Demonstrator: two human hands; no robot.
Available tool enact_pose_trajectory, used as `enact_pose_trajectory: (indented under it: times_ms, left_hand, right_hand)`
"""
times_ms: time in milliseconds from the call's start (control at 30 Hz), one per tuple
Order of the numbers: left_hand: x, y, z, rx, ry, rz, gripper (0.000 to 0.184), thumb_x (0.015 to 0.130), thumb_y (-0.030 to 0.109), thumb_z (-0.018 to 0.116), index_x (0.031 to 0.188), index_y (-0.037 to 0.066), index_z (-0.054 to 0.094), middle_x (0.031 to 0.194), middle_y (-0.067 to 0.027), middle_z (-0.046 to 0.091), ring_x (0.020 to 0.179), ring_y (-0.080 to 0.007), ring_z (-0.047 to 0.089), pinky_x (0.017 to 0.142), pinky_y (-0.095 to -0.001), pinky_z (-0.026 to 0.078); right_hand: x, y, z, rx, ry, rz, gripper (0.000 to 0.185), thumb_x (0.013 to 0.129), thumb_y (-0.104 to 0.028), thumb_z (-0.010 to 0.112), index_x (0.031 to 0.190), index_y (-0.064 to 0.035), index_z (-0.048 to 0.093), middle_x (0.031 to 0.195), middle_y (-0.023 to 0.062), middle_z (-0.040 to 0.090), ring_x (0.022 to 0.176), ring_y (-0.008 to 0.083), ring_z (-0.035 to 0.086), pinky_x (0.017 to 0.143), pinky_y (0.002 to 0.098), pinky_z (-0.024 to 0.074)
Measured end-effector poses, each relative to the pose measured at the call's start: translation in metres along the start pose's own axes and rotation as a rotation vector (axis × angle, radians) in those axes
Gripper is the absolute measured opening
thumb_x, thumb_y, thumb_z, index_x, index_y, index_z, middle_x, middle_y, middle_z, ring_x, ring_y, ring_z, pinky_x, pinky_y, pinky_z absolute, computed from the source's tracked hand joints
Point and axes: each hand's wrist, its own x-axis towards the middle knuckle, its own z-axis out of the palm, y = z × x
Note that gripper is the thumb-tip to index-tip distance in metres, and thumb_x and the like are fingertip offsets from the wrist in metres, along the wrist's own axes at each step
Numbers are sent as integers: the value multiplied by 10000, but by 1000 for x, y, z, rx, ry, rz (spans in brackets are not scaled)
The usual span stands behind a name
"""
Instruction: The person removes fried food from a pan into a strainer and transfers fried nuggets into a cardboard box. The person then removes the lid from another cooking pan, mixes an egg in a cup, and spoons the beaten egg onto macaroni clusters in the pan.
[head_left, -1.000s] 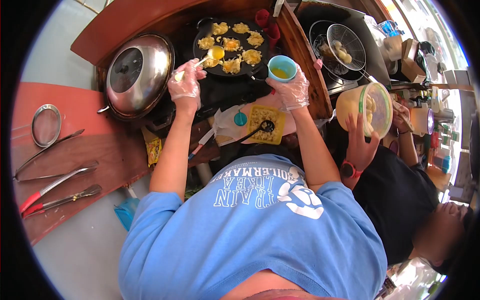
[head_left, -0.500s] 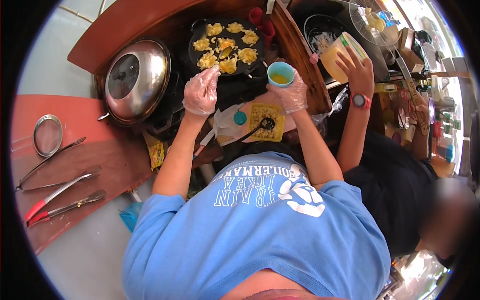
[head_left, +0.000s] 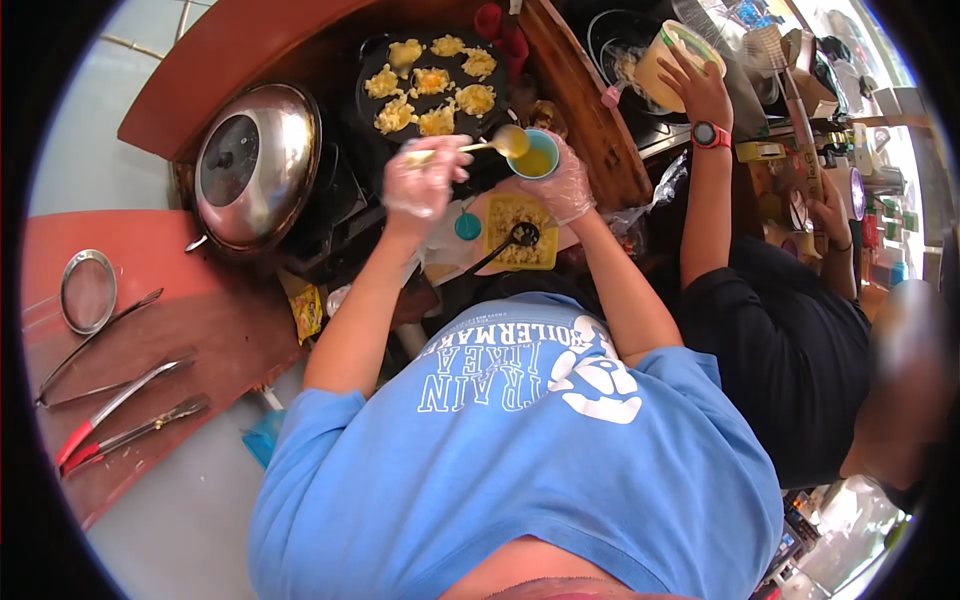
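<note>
My left hand, in a clear plastic glove, is closed around the handle of a spoon. The spoon's bowl is at the near-left rim of a light blue cup with yellow liquid inside. Gripping that cup from its right side is my gloved right hand. Beyond both hands, a round dark pan carries several portions of yellow, shredded-looking food. Nearer my body sits a yellow container of pale chopped food, a black ladle resting in it.
A domed metal lid stands left of the pan. On the red-brown counter lie a strainer and red-handled tongs. At right, another person's hand holds a pale tub over a black wok.
My left hand has swung the spoon from over the pan to the cup at the right. My right hand still holds the cup. The whole view has shifted slightly.
</note>
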Motion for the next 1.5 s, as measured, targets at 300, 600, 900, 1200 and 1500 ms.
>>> enact_pose_trajectory:
  times_ms: [300, 600, 900, 1200, 1500]
  left_hand:
    - [-17, 3, 41, 617, 29, 182, 440, 834, 330, 782, 1104, -5, 688, 849, -150, 701, 792, -306, 684, 736, -394, 549]
    - [-126, -77, 25, 1153, -539, -234, 352, 883, 329, 701, 1069, 45, 609, 938, -229, 704, 910, -431, 680, 763, -485, 545]
    - [-125, -100, 44, 518, -167, 32, 270, 825, 141, 771, 1074, 59, 705, 864, -191, 719, 814, -366, 706, 714, -409, 560]
    - [-104, -109, 61, 557, -238, 409, 258, 831, 60, 751, 1081, 25, 700, 904, -159, 711, 807, -344, 681, 730, -405, 548]
    - [-105, -118, 57, 671, -744, 699, 358, 781, 26, 737, 1129, -17, 666, 870, -157, 680, 808, -341, 671, 724, -425, 545]
  right_hand:
    - [-11, 35, -6, 25, -69, 66, 631, 680, -127, 855, 1253, -75, 594, 1150, 70, 694, 1052, 184, 668, 940, 338, 512]
    - [-12, 129, 4, 161, 302, 169, 680, 666, -57, 835, 1281, -66, 546, 1192, 79, 659, 1102, 199, 632, 962, 344, 491]
    - [-20, 154, -1, 128, 327, 304, 751, 636, -82, 879, 1301, -72, 529, 1200, 59, 643, 1101, 200, 619, 961, 345, 490]
    - [-26, 209, -4, 58, 192, 181, 797, 651, -151, 883, 1348, -96, 502, 1231, 73, 642, 1150, 227, 615, 984, 364, 486]
    - [-39, 231, -11, -264, 114, 26, 610, 774, -173, 771, 1317, -54, 522, 1249, 155, 629, 1192, 310, 602, 1005, 387, 475]
